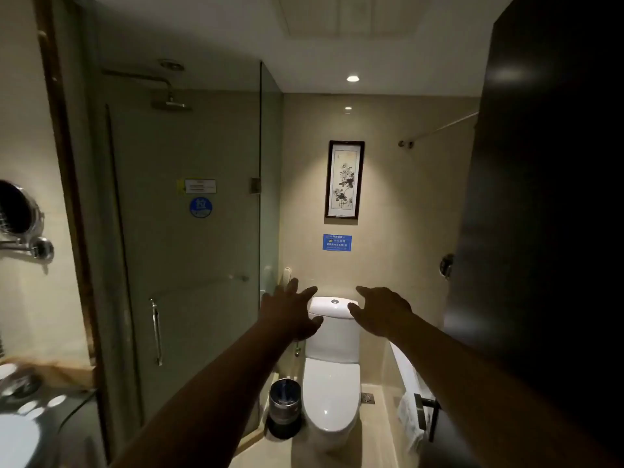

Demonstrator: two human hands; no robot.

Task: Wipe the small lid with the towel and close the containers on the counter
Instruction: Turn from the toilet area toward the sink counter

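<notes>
Both my arms stretch out in front of me at chest height, in a dim bathroom. My left hand point(289, 310) is open with fingers spread and holds nothing. My right hand point(381, 310) is open too, palm down, empty. At the far lower left lies the dark counter point(72, 434), blurred, with several small pale round things point(32, 405) on it; I cannot tell lids from containers. A white towel point(410, 418) hangs low on the right by the door handle. Neither hand is near the counter or the towel.
A white toilet point(331, 383) stands straight ahead with a dark waste bin point(284, 405) to its left. The glass shower door point(189, 251) fills the left middle. A dark open door point(547, 214) takes up the right side. A round mirror point(20, 211) juts from the left wall.
</notes>
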